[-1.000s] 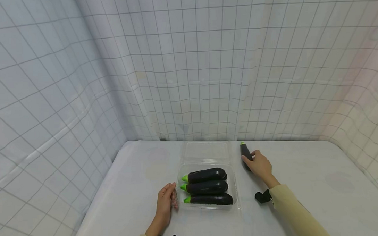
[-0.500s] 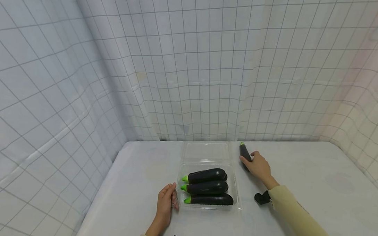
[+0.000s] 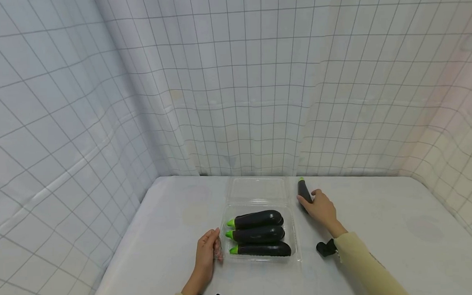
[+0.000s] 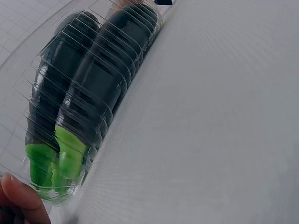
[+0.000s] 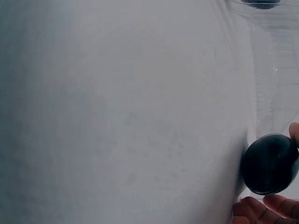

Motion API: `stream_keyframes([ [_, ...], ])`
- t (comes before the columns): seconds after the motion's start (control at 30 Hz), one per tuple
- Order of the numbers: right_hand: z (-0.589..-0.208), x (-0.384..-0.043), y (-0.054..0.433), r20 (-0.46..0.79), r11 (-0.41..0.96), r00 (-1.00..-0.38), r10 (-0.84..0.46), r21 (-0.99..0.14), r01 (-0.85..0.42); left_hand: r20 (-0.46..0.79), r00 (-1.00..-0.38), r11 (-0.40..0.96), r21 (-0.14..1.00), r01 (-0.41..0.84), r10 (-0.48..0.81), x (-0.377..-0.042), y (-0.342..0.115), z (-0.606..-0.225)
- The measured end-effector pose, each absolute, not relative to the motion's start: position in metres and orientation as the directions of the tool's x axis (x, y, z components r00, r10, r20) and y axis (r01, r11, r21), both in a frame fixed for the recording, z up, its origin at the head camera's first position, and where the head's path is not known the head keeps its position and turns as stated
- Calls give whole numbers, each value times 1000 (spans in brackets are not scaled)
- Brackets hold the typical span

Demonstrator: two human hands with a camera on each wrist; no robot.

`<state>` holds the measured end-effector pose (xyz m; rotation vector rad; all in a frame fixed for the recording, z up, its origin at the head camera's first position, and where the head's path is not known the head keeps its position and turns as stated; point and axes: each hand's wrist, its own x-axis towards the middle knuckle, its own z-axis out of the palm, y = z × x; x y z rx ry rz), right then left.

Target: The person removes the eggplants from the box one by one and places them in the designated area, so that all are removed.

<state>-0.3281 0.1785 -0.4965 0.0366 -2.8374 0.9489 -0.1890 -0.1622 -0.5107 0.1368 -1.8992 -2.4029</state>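
Sheeting (image 3: 241, 78) with grid lines borders a white table (image 3: 379, 216); right fingers (image 5: 281, 206) grip an eggplant (image 3: 303, 190), left fingers (image 4: 21, 193) a box (image 3: 257, 202).

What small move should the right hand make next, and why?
Probably lift the long, dark, green-tipped eggplant leftward over the clear, rectangular plastic container: the right hand grips the eggplant, the container's transparent lid is folded back, and the left hand is at the container's left edge.

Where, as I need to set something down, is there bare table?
The table is bare from its left edge to the left hand, and right of the right hand. Crowded: the clear container of eggplants, another eggplant held beside it.
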Motion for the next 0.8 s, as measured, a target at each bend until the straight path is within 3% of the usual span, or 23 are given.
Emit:
stream_keyframes([
  [0.8,-497,-328,180,155,789,-988,8,-608,-89,-37,-993,-235,972,-10,-108,-184,-161,-501],
])
